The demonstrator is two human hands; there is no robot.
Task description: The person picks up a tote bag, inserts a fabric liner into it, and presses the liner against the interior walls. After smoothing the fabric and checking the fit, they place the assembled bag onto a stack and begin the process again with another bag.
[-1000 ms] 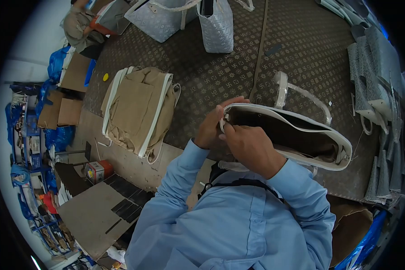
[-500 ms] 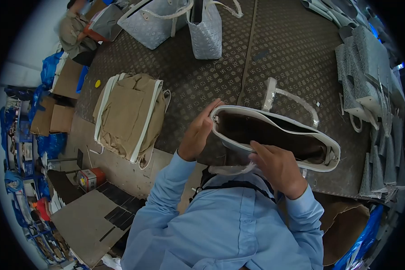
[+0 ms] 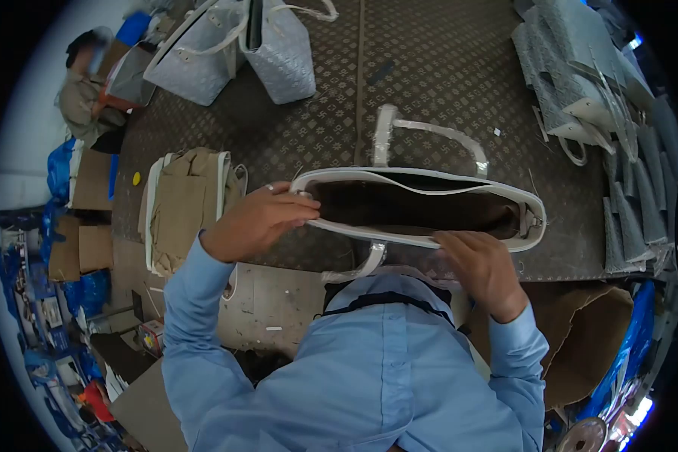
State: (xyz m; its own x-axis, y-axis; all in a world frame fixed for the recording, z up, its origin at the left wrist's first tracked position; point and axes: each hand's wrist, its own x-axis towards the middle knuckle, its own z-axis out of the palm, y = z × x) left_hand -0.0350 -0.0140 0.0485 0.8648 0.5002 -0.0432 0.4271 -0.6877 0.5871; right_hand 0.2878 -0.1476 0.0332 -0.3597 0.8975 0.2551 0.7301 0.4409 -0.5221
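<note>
A handbag (image 3: 384,235) with a white rim and dark brown lining stands at the table's near edge, its mouth open toward me. My left hand (image 3: 258,222) grips the rim at the bag's left end, fingertips over the edge. Closed on the near rim, right of the middle, is my right hand (image 3: 484,271); its thumb is hidden. One plastic-wrapped handle (image 3: 437,129) lies on the table beyond the bag. The other handle (image 3: 371,262) hangs toward my body.
Silver-grey handbags (image 3: 279,60) stand at the far left of the patterned table (image 3: 429,68). Beige pieces with white edging (image 3: 184,200) lie at left. Grey bag parts (image 3: 572,90) are piled at right. A cardboard box (image 3: 587,339) sits below; another person (image 3: 87,98) is at far left.
My left hand has gone from lying against the bag's left end to gripping its rim. The bag now sits more level across my view, and the near handle shows more.
</note>
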